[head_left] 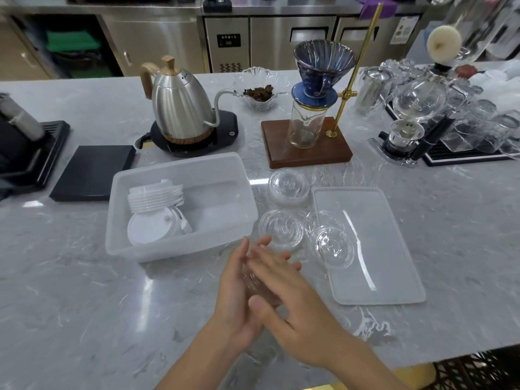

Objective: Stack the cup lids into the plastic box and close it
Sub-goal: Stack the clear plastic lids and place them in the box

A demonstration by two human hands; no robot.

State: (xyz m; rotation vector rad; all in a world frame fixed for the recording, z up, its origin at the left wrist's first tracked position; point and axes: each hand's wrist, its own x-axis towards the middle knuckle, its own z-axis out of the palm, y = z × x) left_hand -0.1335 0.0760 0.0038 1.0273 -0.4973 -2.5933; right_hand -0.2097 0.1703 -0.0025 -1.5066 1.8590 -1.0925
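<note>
This is a café or coffee-bar work counter. On the grey marble-look counter (84,277) stand a gooseneck kettle (180,108) on its black base at upper centre and a pour-over stand with a blue dripper (323,68) on a wooden block, with glass cups (484,119) crowded at upper right. Across the top of the frame runs a row of stainless-steel undercounter fridges (281,38), as in a commercial kitchen.

Two bare forearms, sleeveless, no rings or watch.
</note>
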